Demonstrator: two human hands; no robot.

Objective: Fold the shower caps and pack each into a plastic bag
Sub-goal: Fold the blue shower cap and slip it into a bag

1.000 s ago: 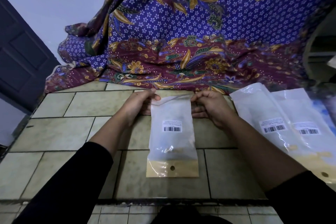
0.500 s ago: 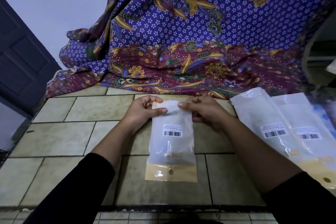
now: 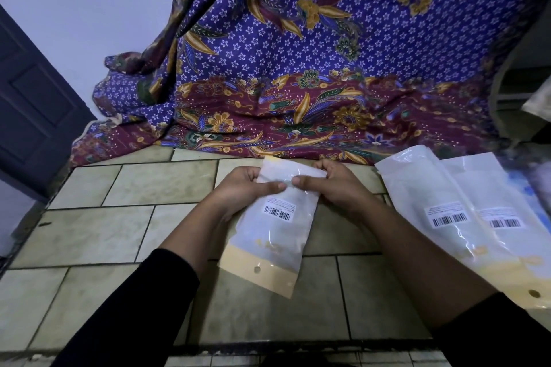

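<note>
A frosted plastic bag (image 3: 275,229) with a barcode label and a tan header strip with a hole hangs tilted above the tiled counter (image 3: 119,223). Something pale fills it; I cannot tell its shape. My left hand (image 3: 247,188) and my right hand (image 3: 331,185) both pinch the bag's far flap, thumbs meeting at its middle. The flap is bent over toward me.
Two more filled bags (image 3: 441,211) (image 3: 504,217) with barcode labels lie overlapping at the right of the counter. A purple and maroon batik cloth (image 3: 298,83) drapes behind the counter. A dark door (image 3: 32,110) stands at the left. The counter's front edge runs below my forearms.
The bag lay flat on the tiles with its flap open; both hands have folded the flap over, lifted the bag's far end and tilted it to the left.
</note>
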